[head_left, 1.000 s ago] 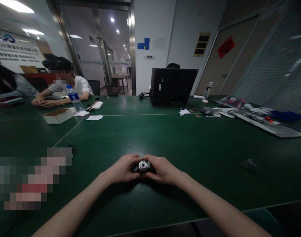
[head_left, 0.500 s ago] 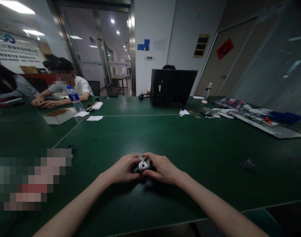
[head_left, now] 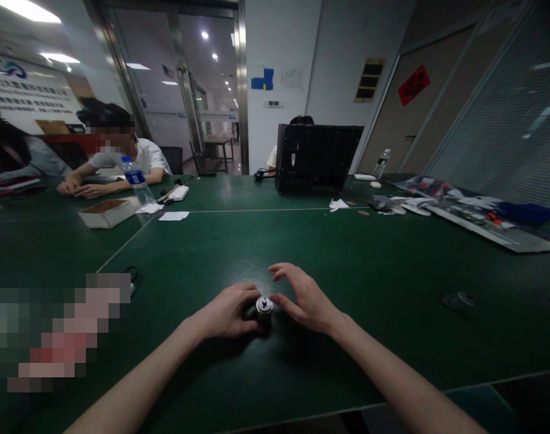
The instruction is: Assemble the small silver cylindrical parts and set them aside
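"Where's the small metal cylinder [head_left: 264, 312]?"
"Lower middle of the frame, upright on the green table [head_left: 256, 386], at the fingertip end of the left grip [head_left: 228, 308]."
"Is that grip closed on it?"
"Yes, from its left side, fingers behind and thumb in front."
"And the right grip [head_left: 308, 301]?"
"Spread open on the other side, thumb tip near the silver top. I can't tell whether they touch."
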The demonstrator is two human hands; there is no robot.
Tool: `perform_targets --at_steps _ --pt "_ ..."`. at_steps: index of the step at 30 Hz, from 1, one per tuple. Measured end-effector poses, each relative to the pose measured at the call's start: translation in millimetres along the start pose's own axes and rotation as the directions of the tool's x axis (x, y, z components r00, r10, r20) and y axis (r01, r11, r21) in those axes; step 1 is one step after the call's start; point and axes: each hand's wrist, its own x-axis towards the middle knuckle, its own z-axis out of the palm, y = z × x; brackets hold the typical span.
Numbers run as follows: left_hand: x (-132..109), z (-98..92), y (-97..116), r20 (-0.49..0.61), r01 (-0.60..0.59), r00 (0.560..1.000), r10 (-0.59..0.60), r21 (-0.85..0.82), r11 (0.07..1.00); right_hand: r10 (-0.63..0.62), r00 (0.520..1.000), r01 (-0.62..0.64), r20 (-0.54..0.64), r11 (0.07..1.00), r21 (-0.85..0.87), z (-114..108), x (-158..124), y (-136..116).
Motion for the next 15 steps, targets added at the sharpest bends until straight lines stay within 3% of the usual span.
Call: perform_targets --at_steps 4,9,13,15 --pt "-0.8 0.0 -0.6 -0.003 -0.001 1.000 0.001 0.002 1.000 -0.020 0.985 0.015 -0.172 0.999 -0.031 -6.7 -1.4 3.0" --pt "-3.3 -2.2 -0.2 0.004 -0.001 1.000 0.001 -0.008 1.000 0.032 0.972 -0.053 -0.232 0.995 -0.084 -14.9 -5.8 -1.2" --pt "-4.8 -3.6 -3.2 0.025 -0.011 1.000 0.013 -0.077 0.997 -0.081 0.980 0.079 -0.179 0.997 -0.021 -22.0 -24.4 -57.3" --pt "-4.0 -2.9 -4.8 0.029 -0.003 1.000 0.007 -0.126 0.992 -0.087 0.996 0.087 -0.008 0.996 0.013 -24.2 -38.3 -95.1"
